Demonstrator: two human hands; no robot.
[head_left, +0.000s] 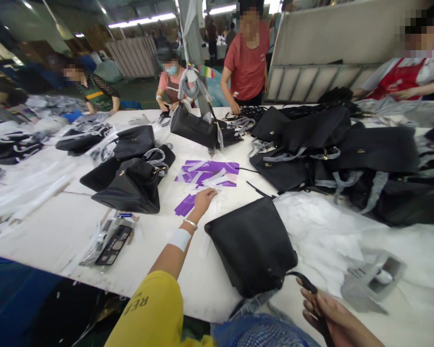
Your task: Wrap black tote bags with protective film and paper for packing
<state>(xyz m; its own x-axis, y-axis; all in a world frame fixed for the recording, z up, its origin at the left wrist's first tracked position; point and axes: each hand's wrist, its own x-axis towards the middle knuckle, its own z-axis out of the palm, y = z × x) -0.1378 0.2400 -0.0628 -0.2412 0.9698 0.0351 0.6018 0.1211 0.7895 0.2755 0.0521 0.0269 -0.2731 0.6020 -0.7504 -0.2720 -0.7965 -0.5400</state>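
Note:
My left hand (205, 200) reaches forward over the table, its fingers pinched together at the edge of a group of purple sheets (217, 167) with white strips on them. What the fingertips hold, if anything, is too small to tell. Below and to the right, a black bag (251, 246) lies on the table near my body. A black strap (305, 282) runs from the bag's lower right corner, and my right hand (321, 308) is closed around it. Clear plastic wrapping (255, 303) shows at the bag's near edge.
Black bags (130, 185) with wrapped handles stand to the left, and more bags (369, 149) are piled at right. A grey tape dispenser (374, 279) sits beside white sheets (321, 231). A plastic pouch (106, 238) lies front left. Co-workers (248, 62) are across the table.

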